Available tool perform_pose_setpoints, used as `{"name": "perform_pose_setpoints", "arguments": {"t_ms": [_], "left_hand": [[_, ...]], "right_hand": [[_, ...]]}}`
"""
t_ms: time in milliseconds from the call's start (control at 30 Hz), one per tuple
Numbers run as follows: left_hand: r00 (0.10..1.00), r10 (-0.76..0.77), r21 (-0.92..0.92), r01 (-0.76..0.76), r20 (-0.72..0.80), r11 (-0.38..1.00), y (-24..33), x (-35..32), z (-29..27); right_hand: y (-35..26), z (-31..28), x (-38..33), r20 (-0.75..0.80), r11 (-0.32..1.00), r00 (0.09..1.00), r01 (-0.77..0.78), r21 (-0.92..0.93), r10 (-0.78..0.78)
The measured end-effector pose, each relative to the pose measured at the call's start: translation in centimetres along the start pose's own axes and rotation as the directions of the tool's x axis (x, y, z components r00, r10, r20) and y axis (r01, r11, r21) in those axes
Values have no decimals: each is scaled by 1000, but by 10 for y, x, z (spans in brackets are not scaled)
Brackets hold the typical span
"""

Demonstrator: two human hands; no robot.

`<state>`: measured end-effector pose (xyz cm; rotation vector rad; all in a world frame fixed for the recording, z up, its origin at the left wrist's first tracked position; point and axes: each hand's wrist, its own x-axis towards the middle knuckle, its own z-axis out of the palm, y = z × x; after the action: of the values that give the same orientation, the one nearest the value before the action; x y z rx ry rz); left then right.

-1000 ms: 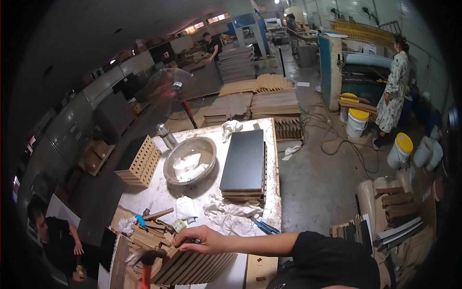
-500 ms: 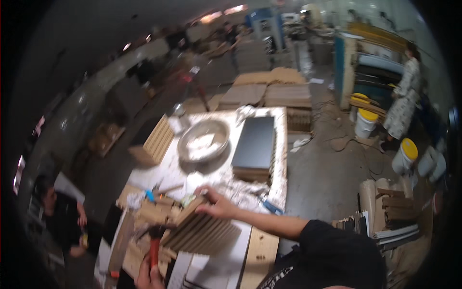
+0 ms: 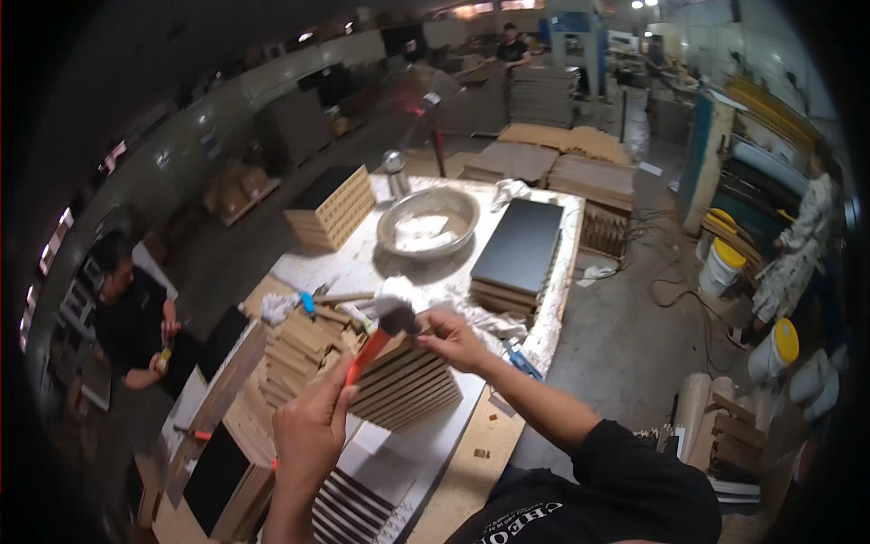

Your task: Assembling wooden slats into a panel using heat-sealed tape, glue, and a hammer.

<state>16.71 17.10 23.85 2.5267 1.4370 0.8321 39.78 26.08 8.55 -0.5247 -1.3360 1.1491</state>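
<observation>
My left hand [image 3: 313,422] is wrapped round the orange-red handle of a hammer [image 3: 366,357]. The dark hammer head is over the far top edge of a stack of slatted wooden boards [image 3: 408,392]. Right beside the head, my right hand [image 3: 450,339] has thumb and fingers pinched together at the stack's edge. Whatever those fingertips hold is too small or hidden to make out. Loose wooden strips [image 3: 294,354] lie in a heap left of the stack.
Farther back on the white table stand a metal basin [image 3: 464,238] with white cloth, a dark-topped board stack [image 3: 518,245] and another stack [image 3: 337,225]. A blue-handled tool [image 3: 524,363] lies at the right edge. One person [image 3: 127,313] is at left, another [image 3: 802,236] at right.
My left hand has raised the hammer up and rightward, bringing its head from the stack's left side to beside my right fingers. The whole view has shifted too.
</observation>
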Motion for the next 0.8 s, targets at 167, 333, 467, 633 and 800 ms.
{"name": "perform_pose_setpoints", "arguments": {"t_ms": [167,333,467,633,800], "left_hand": [[985,139,-52,-145,-104,988,-15,-8,16],[978,167,-306,-198,-124,931,-14,-4,36],[992,127,-543,-117,-19,832,-5,-9,75],[987,53,-846,104,154,523,-20,-33,117],[945,51,-946,320,322,53,-41,-61,164]], "right_hand": [[25,-2,3,-23,975,999,43,-216,-49],[12,18,5,16,973,992,123,-197,-122],[-6,19,-8,-95,990,993,51,-135,-64],[-40,5,-10,-115,997,990,78,-18,-79],[-29,-30,-24,-149,967,957,-239,88,250]]}}
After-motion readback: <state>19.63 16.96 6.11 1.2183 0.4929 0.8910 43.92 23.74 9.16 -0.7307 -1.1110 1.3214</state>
